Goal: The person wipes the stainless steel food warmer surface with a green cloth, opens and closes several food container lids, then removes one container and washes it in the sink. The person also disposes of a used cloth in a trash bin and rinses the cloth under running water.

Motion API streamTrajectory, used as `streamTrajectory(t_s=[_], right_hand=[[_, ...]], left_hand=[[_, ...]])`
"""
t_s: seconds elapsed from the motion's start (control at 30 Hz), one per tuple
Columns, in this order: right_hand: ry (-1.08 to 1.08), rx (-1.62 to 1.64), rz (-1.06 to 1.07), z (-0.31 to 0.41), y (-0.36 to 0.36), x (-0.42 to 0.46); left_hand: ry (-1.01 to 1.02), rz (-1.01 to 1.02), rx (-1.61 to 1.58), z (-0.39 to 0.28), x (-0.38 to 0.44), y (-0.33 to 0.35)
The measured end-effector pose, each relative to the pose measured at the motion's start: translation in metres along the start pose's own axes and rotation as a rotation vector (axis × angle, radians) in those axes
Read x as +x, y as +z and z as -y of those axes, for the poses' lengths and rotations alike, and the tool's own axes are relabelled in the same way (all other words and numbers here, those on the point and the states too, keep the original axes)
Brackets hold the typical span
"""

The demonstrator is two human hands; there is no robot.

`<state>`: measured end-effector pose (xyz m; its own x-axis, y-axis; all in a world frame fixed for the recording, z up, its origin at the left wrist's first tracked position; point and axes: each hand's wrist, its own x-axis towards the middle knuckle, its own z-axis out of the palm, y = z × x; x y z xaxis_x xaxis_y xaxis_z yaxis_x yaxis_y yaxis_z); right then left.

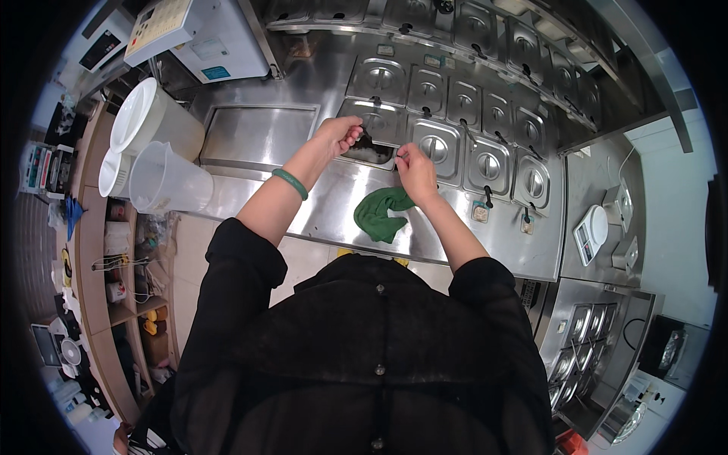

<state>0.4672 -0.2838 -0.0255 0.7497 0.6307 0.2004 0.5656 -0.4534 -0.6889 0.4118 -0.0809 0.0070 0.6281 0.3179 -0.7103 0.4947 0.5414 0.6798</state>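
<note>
My left hand (340,135), below a green bangle, is closed around a dark utensil handle (364,134) above a steel food pan. Dark contents (368,152) show in the pan's uncovered front part. A steel lid (378,120) lies over its rear part. At the pan's right front corner is my right hand (418,173), fingertips drawn together by a small dark piece; whether they grip it is unclear. A crumpled green cloth (380,216) lies on the steel counter, partly behind my right wrist.
Several lidded steel pans (435,149) fill the counter to the right, with a raised row (475,28) behind. A clear plastic jug (168,179) and white tubs (159,116) stand left. A white scale (591,233) sits far right. Open shelves (122,256) stand left.
</note>
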Motion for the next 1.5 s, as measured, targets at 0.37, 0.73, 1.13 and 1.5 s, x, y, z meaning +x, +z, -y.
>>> streamTrajectory(t_s=[0.37,0.73,1.13,1.5], right_hand=[[0.616,0.650,0.003,-0.004,0.010,0.023],[1.059,1.100,0.256,-0.005,-0.001,0.068],[1.147,1.453,0.304,0.000,-0.014,0.111],[1.136,1.507,0.315,0.002,-0.017,0.108]], left_hand=[[-0.051,0.002,-0.012,-0.011,0.009,0.000],[0.119,-0.089,0.082,-0.002,-0.013,0.003],[0.286,-0.189,0.065,0.032,-0.041,-0.007],[0.314,-0.292,0.048,0.053,-0.032,-0.012]])
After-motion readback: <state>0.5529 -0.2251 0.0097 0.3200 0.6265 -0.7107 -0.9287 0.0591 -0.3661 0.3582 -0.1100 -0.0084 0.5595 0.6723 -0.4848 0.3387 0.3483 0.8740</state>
